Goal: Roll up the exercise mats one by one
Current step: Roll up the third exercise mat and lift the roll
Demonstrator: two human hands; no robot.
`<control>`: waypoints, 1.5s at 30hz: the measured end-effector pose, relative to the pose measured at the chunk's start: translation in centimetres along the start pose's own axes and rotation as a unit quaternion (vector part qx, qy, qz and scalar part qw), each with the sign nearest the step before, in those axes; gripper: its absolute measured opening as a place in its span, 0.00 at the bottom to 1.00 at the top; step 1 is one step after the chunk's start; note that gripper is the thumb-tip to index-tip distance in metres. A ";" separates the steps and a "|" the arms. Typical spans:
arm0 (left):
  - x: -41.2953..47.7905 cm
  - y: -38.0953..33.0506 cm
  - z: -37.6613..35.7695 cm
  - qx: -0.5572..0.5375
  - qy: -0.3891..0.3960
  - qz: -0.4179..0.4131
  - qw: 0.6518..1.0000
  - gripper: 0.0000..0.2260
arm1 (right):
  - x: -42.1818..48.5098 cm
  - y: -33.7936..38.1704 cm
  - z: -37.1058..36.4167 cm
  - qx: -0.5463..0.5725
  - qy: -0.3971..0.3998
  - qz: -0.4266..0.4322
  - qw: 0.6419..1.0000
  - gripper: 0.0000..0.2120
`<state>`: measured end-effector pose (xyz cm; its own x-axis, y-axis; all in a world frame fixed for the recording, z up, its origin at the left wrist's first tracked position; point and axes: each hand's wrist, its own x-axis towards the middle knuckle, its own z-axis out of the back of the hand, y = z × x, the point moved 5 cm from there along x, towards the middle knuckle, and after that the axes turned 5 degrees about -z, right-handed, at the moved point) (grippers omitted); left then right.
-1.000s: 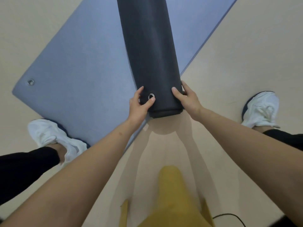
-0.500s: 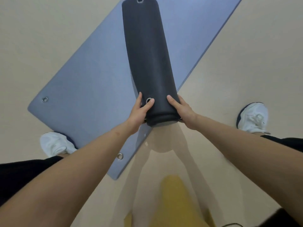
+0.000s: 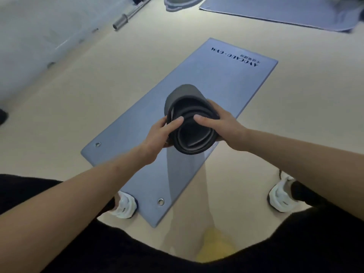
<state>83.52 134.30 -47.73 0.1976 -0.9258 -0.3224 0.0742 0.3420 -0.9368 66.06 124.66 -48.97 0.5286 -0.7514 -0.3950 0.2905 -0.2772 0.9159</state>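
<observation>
A dark rolled mat is held up on end, its spiral end facing the camera. My left hand grips its left side, thumb over the rim. My right hand grips the right side, thumb across the spiral. Under the roll a blue-grey mat lies flat on the floor, with black lettering at its far end and metal eyelets at the near corners. Another flat blue-grey mat lies at the top right.
A metal barbell end lies on the floor at the top, beside a white wall at the left. My white shoes stand at the mat's near corner and at the right. A grey object sits at the top edge.
The rolled mat went from lying lengthwise away from me to standing on end, spiral towards the camera. The view rose, so the whole flat mat and the room beyond show.
</observation>
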 end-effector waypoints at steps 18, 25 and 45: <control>0.4 -6.7 4.9 0.012 -0.167 -0.033 0.985 0.13 | 3.1 10.5 0.3 -0.046 -0.046 0.120 0.991 0.30; 7.1 -13.2 4.7 -0.035 -0.124 -0.024 0.991 0.07 | 6.8 14.4 4.3 0.036 -0.059 0.103 0.992 0.24; 0.3 -26.9 9.7 -0.196 -0.110 0.165 0.960 0.21 | 0.5 32.1 -0.2 -0.018 -0.059 -0.163 0.985 0.34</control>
<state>91.05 126.40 -21.31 0.3530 -0.7061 -0.6138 -0.3928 0.4836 -0.7822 75.85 115.49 -19.75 0.3068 -0.6916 -0.6539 0.4579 -0.4950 0.7384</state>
